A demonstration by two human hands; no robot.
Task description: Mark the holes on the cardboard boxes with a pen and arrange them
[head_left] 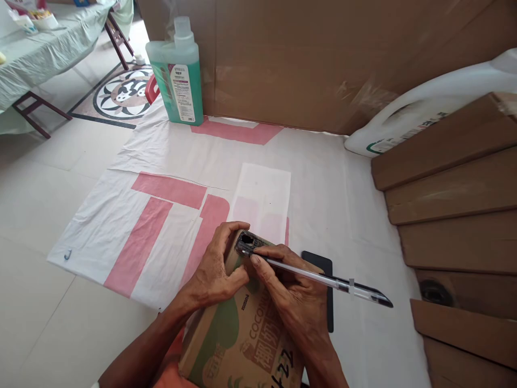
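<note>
Low in the view, both forearms reach forward over a printed carton (242, 339) that lies on a white and pink sheet (161, 215) spread on the tiled floor (36, 178). The left hand (216, 269) curls round the carton's far corner, fingers bent, steadying a small dark part (247, 242) on top of it. The right hand (291, 291) pinches a clear pen (323, 280) in a writing grip, its tip touching the dark part and its black cap end pointing out to the right. A flat black slab (323, 269) lies on the sheet just under the pen. Farther back stands a translucent bottle (177, 75) holding green liquid, beside a brown cardboard wall (323, 59). A white jug (428, 108) lies on its side near stacked cardboard flaps (456, 194).
</note>
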